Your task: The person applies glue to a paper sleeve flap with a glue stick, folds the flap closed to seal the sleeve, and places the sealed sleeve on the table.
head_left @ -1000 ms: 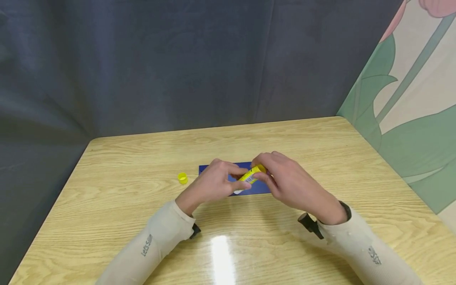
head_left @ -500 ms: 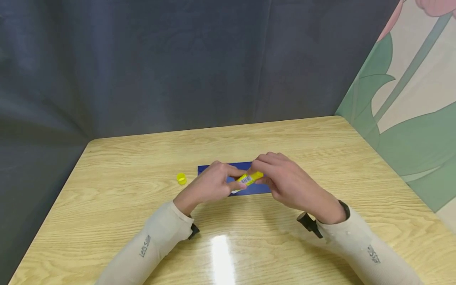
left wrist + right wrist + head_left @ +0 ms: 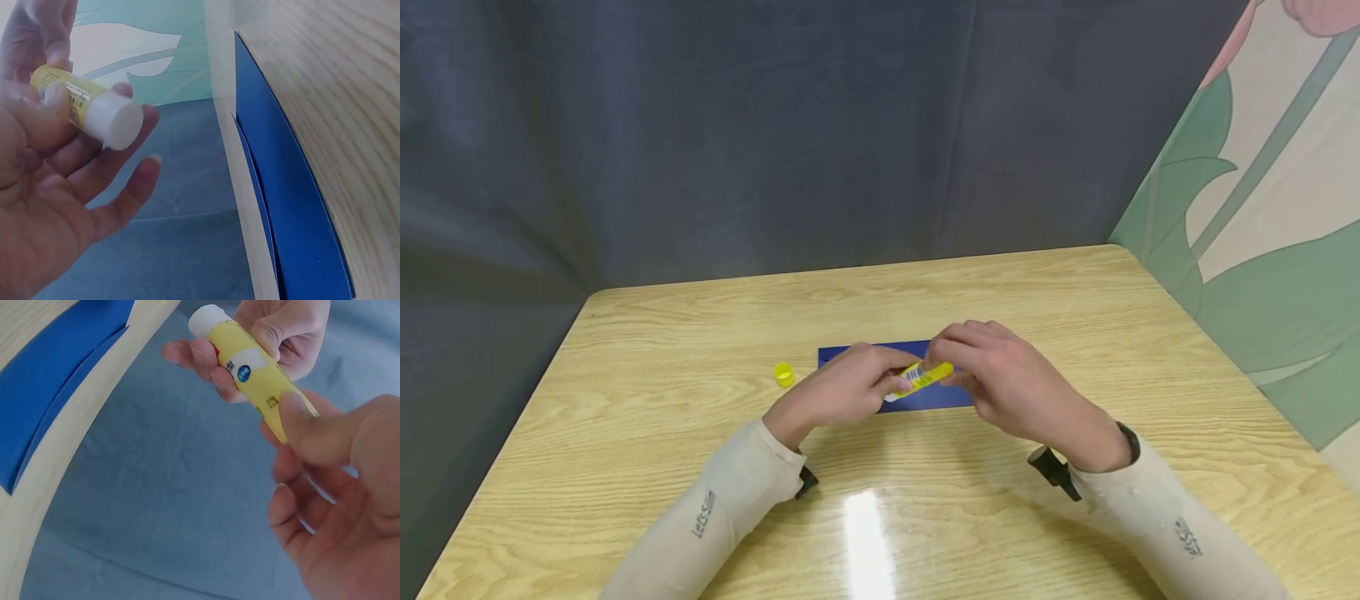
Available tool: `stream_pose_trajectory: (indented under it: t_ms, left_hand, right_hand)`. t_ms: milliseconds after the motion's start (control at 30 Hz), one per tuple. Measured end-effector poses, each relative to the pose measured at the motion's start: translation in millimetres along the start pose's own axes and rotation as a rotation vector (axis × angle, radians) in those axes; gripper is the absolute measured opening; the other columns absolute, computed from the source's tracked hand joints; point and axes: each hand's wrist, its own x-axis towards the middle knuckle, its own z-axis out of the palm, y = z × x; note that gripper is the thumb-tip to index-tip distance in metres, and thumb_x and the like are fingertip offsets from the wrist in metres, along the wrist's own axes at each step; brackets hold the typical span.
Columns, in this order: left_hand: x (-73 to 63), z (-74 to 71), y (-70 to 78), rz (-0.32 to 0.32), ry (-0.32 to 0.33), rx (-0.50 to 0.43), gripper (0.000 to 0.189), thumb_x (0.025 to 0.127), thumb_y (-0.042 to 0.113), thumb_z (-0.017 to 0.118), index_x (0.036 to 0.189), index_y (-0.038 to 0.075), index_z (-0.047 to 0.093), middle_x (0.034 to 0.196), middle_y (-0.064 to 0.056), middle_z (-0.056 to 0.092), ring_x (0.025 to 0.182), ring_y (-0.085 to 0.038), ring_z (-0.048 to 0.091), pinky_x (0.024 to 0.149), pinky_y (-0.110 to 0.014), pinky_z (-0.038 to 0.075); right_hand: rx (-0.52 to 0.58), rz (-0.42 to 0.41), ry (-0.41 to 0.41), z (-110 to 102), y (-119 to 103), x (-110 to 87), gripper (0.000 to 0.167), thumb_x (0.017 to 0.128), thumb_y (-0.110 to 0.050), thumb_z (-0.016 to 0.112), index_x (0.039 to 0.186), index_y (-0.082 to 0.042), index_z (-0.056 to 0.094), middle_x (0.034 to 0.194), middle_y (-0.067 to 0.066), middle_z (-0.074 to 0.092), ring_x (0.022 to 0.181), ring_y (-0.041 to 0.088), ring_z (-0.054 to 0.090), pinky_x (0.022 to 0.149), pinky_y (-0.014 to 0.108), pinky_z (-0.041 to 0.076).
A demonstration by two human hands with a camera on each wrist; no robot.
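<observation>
A yellow glue stick (image 3: 929, 377) with a white end is held tilted between both hands. My left hand (image 3: 846, 386) pinches it near the white end (image 3: 115, 120); the thumb lies along the barrel in the left wrist view, the other fingers loosely spread. At the opposite, yellow end, my right hand (image 3: 1003, 375) grips the base between thumb and fingers, as the right wrist view shows. Under the hands lies a dark blue folded paper piece (image 3: 891, 404), partly covered by them. The yellow cap (image 3: 784, 374) stands off the stick, on the table left of the blue piece.
The wood-grain table (image 3: 685, 350) reaches to a dark curtain (image 3: 775, 142) at the back and left. A wall with a flower pattern (image 3: 1270, 250) borders it on the right. Light glares off the table's front part.
The glue stick has turned and tipped flatter, its barcode facing differently. My right fingers have shifted round its base. The yellow cap and the blue piece stay where they were.
</observation>
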Motion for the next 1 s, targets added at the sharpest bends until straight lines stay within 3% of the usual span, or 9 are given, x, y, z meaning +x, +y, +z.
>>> stream_pose_trajectory:
  t_ms: [100, 167, 300, 467, 700, 833, 1000]
  left_hand:
    - [-0.7, 1.2, 0.0, -0.010, 0.041, -0.010, 0.031, 0.100, 0.022, 0.060, 0.129, 0.014, 0.066, 0.105, -0.002, 0.072, 0.067, -0.011, 0.057, 0.071, -0.025, 0.048]
    - [-1.0, 2.2, 1.0, -0.016, 0.079, -0.008, 0.034, 0.096, 0.024, 0.065, 0.129, 0.014, 0.067, 0.114, 0.001, 0.072, 0.074, -0.011, 0.060, 0.072, -0.026, 0.050]
    - [-1.5, 3.0, 3.8, -0.043, 0.144, -0.001, 0.029, 0.091, 0.027, 0.073, 0.118, 0.017, 0.073, 0.101, 0.007, 0.072, 0.061, -0.008, 0.054, 0.057, -0.022, 0.042]
    - [-1.0, 3.6, 5.2, -0.037, 0.138, -0.013, 0.029, 0.092, 0.026, 0.071, 0.119, 0.016, 0.073, 0.091, 0.005, 0.070, 0.045, -0.006, 0.036, 0.049, -0.020, 0.031]
    - [0.0, 3.5, 4.9, -0.030, 0.103, 0.014, 0.038, 0.094, 0.024, 0.068, 0.130, 0.012, 0.067, 0.119, -0.003, 0.072, 0.047, -0.006, 0.036, 0.052, -0.021, 0.033]
    - [0.3, 3.9, 3.9, -0.021, 0.086, 0.023, 0.038, 0.095, 0.024, 0.065, 0.131, 0.014, 0.066, 0.103, -0.002, 0.075, 0.046, -0.007, 0.035, 0.053, -0.021, 0.032]
    - [-0.2, 4.1, 2.8, 0.002, 0.063, 0.046, 0.038, 0.098, 0.023, 0.061, 0.135, 0.012, 0.064, 0.106, -0.004, 0.075, 0.045, -0.006, 0.033, 0.053, -0.020, 0.032]
  right_hand:
    - [0.018, 0.076, -0.031, -0.9, -0.5, -0.6, 0.023, 0.086, -0.019, 0.078, 0.108, -0.018, 0.068, 0.096, -0.008, 0.066, 0.085, 0.011, 0.060, 0.078, 0.032, 0.051]
    - [0.004, 0.149, -0.066, -1.5, -1.6, -0.5, 0.024, 0.090, -0.032, 0.074, 0.109, -0.020, 0.067, 0.086, -0.010, 0.063, 0.074, 0.009, 0.054, 0.069, 0.028, 0.048]
    - [-0.026, 0.244, -0.122, -2.1, -3.7, 0.7, 0.025, 0.091, -0.039, 0.071, 0.105, -0.018, 0.065, 0.069, -0.011, 0.053, 0.060, 0.005, 0.044, 0.060, 0.024, 0.040]
    - [-0.025, 0.167, -0.099, -0.1, -4.0, 0.0, 0.025, 0.091, -0.033, 0.072, 0.100, -0.013, 0.060, 0.070, -0.008, 0.052, 0.062, 0.007, 0.044, 0.061, 0.024, 0.042]
    - [-0.020, 0.063, -0.047, 2.7, -2.6, -2.0, 0.018, 0.091, -0.021, 0.073, 0.101, -0.013, 0.061, 0.085, -0.003, 0.061, 0.076, 0.011, 0.051, 0.068, 0.027, 0.048]
    - [-0.009, 0.039, -0.043, 2.3, -2.7, -2.2, 0.020, 0.087, -0.009, 0.076, 0.100, -0.014, 0.062, 0.092, -0.003, 0.061, 0.086, 0.013, 0.054, 0.073, 0.029, 0.050]
    - [-0.011, 0.025, -0.034, 1.2, -2.6, -1.4, 0.027, 0.082, 0.004, 0.076, 0.097, -0.015, 0.062, 0.093, -0.003, 0.061, 0.090, 0.013, 0.055, 0.076, 0.029, 0.052]
